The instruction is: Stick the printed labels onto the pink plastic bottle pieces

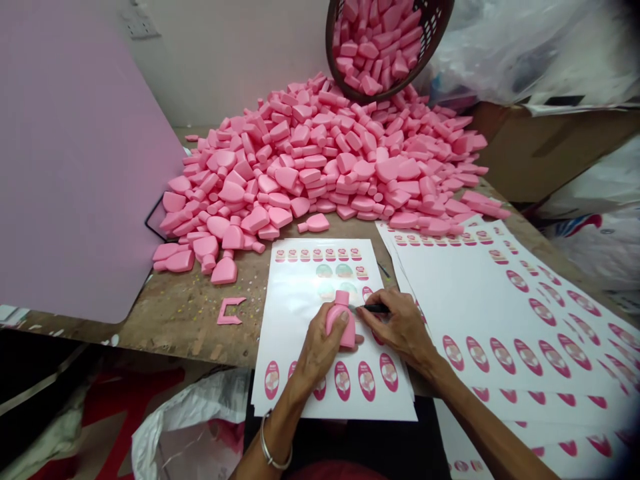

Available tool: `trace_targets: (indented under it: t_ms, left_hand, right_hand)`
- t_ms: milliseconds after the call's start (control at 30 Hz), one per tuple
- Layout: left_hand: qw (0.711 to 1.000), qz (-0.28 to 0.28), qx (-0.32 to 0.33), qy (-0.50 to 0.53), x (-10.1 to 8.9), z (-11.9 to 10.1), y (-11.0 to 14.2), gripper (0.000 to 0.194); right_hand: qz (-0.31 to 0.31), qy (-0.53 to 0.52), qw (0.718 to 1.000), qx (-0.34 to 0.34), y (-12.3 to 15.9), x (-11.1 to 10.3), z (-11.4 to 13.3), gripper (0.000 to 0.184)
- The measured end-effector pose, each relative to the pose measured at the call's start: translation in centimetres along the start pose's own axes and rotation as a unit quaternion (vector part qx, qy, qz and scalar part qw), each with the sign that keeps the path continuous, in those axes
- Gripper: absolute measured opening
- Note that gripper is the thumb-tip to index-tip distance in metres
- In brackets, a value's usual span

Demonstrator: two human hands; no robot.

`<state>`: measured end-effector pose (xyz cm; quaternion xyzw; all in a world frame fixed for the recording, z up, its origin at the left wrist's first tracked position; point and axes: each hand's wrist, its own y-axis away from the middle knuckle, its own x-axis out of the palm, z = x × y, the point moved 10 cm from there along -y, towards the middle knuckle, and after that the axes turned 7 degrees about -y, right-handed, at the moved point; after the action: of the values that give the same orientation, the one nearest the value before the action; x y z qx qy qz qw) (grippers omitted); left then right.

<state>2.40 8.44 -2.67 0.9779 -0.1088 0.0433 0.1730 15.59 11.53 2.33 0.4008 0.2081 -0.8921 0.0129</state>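
Note:
My left hand (320,341) is closed round a small pink toy bottle (342,321), its neck pointing away from me, with the thumb across its front. Close to the bottle's right side, my right hand (397,323) pinches a dark, slim tool (375,309) that looks like a pen or craft knife; its tip is too small to make out. Both hands are over a white sticker sheet (295,320) printed with pink oval labels, green round ones and small labels along the top. Part of the sheet is hidden behind the hands.
A big heap of pink bottles (320,160) covers the back of the worktable (190,320), below a tipped brown basket (330,47) of more bottles. More sticker sheets (465,287) lie at right. A pink C-shaped piece (230,311) rests at left, near a large pink panel (85,167).

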Motion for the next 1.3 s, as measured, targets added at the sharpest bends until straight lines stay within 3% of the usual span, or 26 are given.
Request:
trace_targets:
  t_ms: [100,167,267,367,500,567,767,1300]
  left_hand:
    - [1.000,0.003,0.013,0.013,-0.1,-0.1,0.0,0.037]
    - [1.000,0.002,0.016,0.024,-0.2,-0.2,0.1,0.037]
    - [0.999,-0.005,0.009,0.044,-0.4,-0.2,0.3,0.041]
    - [0.994,-0.024,0.009,0.106,-0.8,-0.4,0.7,0.045]
    - [0.980,-0.035,-0.008,0.196,-1.1,-0.6,1.4,0.056]
    - [0.977,-0.032,-0.016,0.211,-1.1,-0.8,1.7,0.059]
    - [0.977,-0.025,-0.003,0.210,-1.4,-1.5,2.3,0.058]
    - [0.979,-0.038,-0.002,0.199,-2.1,-1.6,3.1,0.061]
  right_hand:
    - [-0.005,-0.049,0.998,0.033,0.2,-0.5,0.0,0.016]
    - [-0.003,-0.115,0.989,0.091,0.5,-0.6,-0.8,0.019]
    - [-0.046,-0.228,0.954,0.188,1.2,-1.3,-2.4,0.023]
    - [-0.049,-0.278,0.932,0.228,1.4,-1.4,-2.3,0.027]
    - [0.043,-0.283,0.932,0.224,1.2,0.3,0.4,0.034]
    - [0.058,-0.290,0.932,0.211,1.1,0.8,1.7,0.032]
    - [0.061,-0.292,0.932,0.207,1.2,1.5,2.9,0.032]
    - [0.041,-0.253,0.951,0.173,0.9,1.1,4.4,0.028]
